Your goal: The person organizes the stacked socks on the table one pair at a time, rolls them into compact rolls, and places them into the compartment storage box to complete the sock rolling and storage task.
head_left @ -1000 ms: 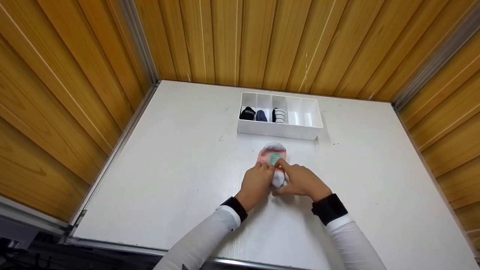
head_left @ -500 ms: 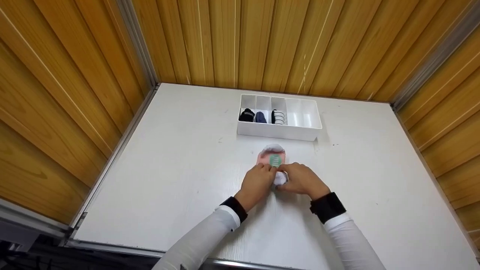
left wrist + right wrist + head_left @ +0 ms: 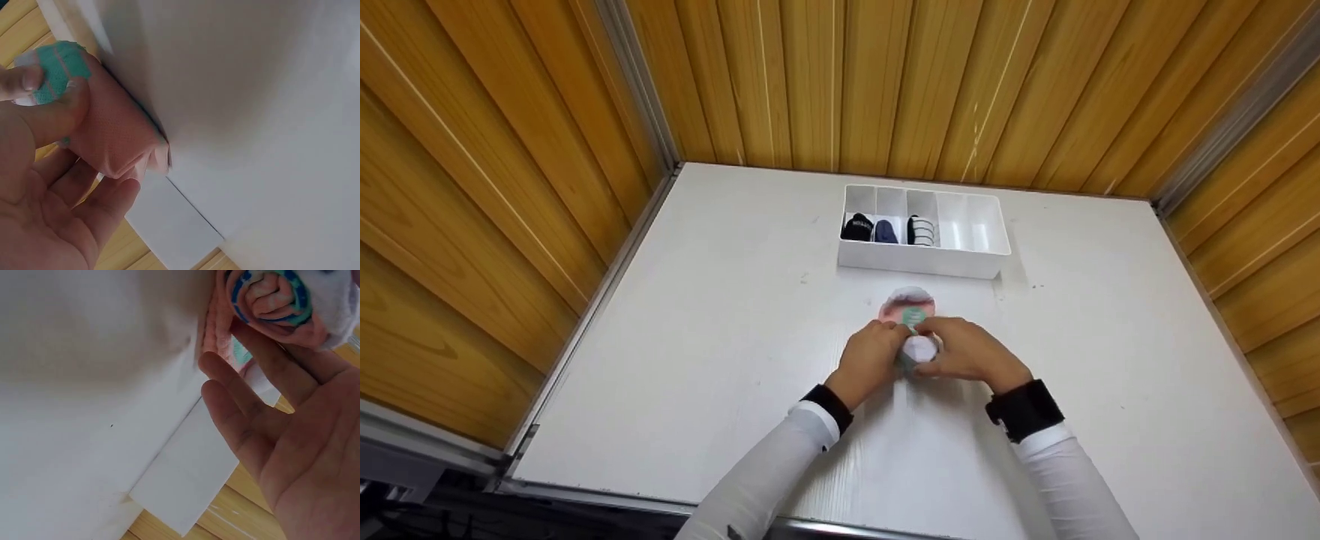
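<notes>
A pink sock (image 3: 896, 310) with a green patch and white trim lies on the table, its near end rolled into a white bundle (image 3: 919, 349). My left hand (image 3: 868, 358) holds the sock from the left; in the left wrist view the thumb presses the green and white part of the roll. On the other side my right hand (image 3: 973, 352) pinches the roll between thumb and forefinger. The right wrist view shows the coiled end (image 3: 273, 298) as a pink spiral with blue and green, the other fingers spread beside it. Part of the sock is hidden under both hands.
Beyond the sock stands a white divided box (image 3: 919, 259). Its left compartments hold a black sock (image 3: 858, 227), a navy sock (image 3: 886, 232) and a striped sock (image 3: 922, 232). Wood-panelled walls (image 3: 877, 82) enclose the white table (image 3: 720, 330).
The near end of the sock has been rolled tighter, into a rounder white bundle. Both hands stay close together on it, the right hand's fingers shifting slightly around the roll.
</notes>
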Tool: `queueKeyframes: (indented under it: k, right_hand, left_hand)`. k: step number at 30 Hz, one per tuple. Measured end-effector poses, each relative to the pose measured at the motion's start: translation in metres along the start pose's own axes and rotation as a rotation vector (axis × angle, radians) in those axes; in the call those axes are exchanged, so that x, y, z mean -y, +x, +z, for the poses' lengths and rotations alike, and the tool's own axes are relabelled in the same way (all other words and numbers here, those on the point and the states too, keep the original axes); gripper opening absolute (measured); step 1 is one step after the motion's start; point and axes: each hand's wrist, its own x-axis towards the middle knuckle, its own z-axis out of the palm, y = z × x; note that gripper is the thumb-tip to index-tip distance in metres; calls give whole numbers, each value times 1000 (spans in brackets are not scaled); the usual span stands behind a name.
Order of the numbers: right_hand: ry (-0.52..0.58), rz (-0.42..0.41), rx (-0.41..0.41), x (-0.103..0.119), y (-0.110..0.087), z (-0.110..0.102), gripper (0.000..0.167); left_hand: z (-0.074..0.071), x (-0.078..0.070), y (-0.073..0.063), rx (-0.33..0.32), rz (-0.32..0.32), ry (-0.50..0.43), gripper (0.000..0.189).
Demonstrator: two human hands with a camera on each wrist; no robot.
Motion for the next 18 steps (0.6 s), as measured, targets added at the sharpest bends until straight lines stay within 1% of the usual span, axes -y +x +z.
queueKeyframes:
  k: [2,3,7,9,10,11,13,16,18]
  right_hand:
    - [-25,-21,-40,5,-1,1,54]
    - [-50,-36,-60,8,-1,2,55]
    - [-167,-71,-115,12,0,8,45]
    - [-195,-80,-118,13,2,9,37]
    - [-199,-80,-116,13,3,10,34]
    - [-199,-81,-109,13,5,9,31]
    - [-190,-76,-87,14,8,8,27]
    - [-177,-66,-42,15,12,4,20]
    - [-169,-61,-22,16,14,2,17]
  left_hand:
    - [0,2,2,23,-10,-18,38]
    - [-1,4,3,34,-12,-30,36]
    - [-3,8,7,60,-7,-99,35]
    - [-3,9,7,61,3,-126,36]
    - [-3,8,6,54,10,-118,37]
    - [-3,8,5,39,17,-99,38]
    - [-1,4,2,0,35,-12,40]
    - [2,-4,-5,-85,57,195,37]
    - [3,-10,-7,-137,67,294,34]
